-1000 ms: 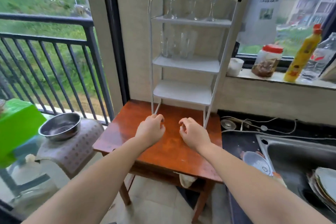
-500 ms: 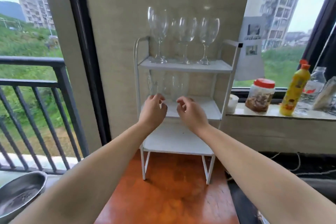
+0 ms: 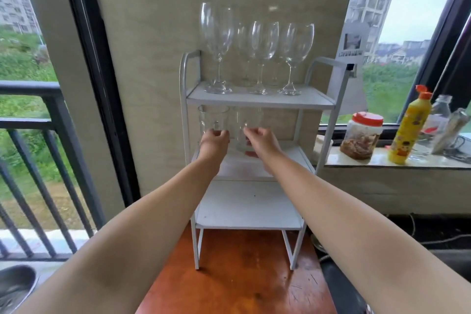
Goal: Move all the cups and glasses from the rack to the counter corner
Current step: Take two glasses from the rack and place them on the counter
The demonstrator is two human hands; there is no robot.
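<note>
- While both arms reach into the middle shelf of the white rack [image 3: 257, 99], the left hand [image 3: 214, 141] has its fingers curled at the base of the left tumbler [image 3: 212, 120], touching it.
- Right hand [image 3: 260, 139] has fingers curled against the second tumbler [image 3: 246, 125]; whether either hand has a full grip, I cannot tell.
- Both tumblers stand upright on the middle shelf, side by side.
- Wine glasses [image 3: 261, 56] stand upright in a group on the top shelf; the bottom shelf shows bare white.
- Rack stands on a reddish wooden table [image 3: 239, 283].
- On the window ledge [image 3: 382, 160] to the right stand a red-lidded jar [image 3: 362, 135] and a yellow bottle [image 3: 409, 127].
</note>
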